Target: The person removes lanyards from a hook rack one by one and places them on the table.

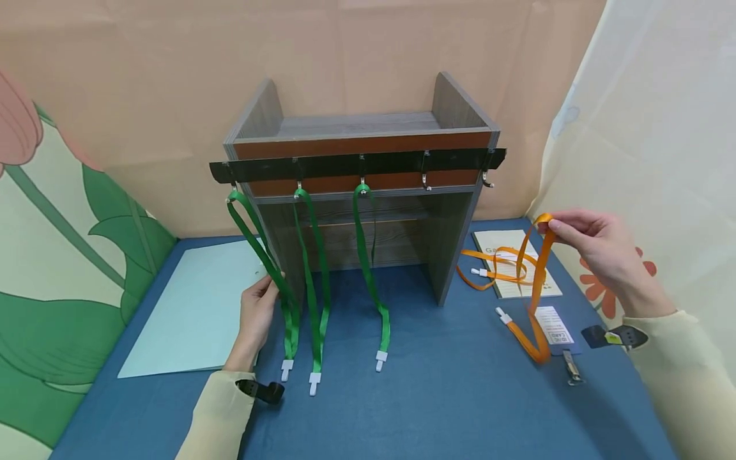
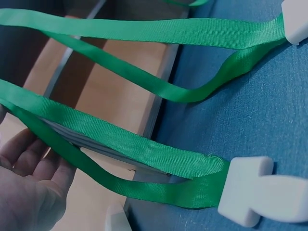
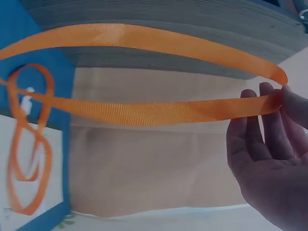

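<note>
Three green lanyards hang from hooks on a black rail (image 1: 336, 167). At the left end my left hand (image 1: 257, 313) holds the strap of the leftmost green lanyard (image 2: 115, 130) between thumb and finger; the exact contact is cut off in the left wrist view. That strap slants right and ends in a white clip (image 2: 245, 192). The middle lanyard (image 1: 313, 306) and third lanyard (image 1: 368, 275) hang apart from my hand. At right, my right hand (image 1: 604, 252) pinches the top of an orange lanyard (image 3: 159, 113), raised as a loop, its white clip end hanging low.
A grey wooden shelf unit (image 1: 362, 124) stands behind the rail, with bare hooks at its right end. A second orange lanyard (image 1: 506, 276) lies on a white notebook (image 1: 540, 291). Nearby is a badge card (image 1: 553, 327) with a metal clip. Pale blue sheet (image 1: 184, 319) lies left.
</note>
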Action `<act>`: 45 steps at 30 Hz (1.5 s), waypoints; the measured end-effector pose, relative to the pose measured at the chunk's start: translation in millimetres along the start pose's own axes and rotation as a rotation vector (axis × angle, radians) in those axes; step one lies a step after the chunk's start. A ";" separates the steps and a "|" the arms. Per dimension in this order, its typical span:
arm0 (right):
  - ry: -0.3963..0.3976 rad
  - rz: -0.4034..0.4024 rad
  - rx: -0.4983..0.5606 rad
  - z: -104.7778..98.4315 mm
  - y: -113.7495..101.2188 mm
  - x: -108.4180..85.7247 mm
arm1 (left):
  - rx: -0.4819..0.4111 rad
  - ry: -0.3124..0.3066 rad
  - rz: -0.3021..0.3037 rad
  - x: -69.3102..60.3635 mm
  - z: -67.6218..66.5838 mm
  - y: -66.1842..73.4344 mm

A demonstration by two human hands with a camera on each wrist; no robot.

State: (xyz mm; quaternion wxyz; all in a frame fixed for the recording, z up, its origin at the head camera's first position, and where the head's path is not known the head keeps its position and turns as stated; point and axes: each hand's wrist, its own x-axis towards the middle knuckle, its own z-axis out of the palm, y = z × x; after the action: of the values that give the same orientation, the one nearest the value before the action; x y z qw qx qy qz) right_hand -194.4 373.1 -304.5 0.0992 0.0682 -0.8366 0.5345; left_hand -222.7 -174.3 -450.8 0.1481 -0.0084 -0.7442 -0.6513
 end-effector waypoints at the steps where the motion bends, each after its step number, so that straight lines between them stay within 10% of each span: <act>1: -0.006 -0.007 -0.002 1.3 4.2 -1.1 | 0.001 -0.005 -0.004 -0.1 -0.5 -0.2; 45: -0.238 0.061 -0.537 52.3 140.1 -60.6 | -0.003 -0.012 -0.034 1.7 -1.3 -0.3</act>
State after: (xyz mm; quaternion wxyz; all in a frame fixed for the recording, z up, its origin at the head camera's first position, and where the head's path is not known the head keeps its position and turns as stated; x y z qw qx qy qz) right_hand -171.3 384.9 -463.7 -0.0011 0.0763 -0.9555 0.2849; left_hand -224.2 -175.9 -450.5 0.1325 0.0000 -0.7440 -0.6549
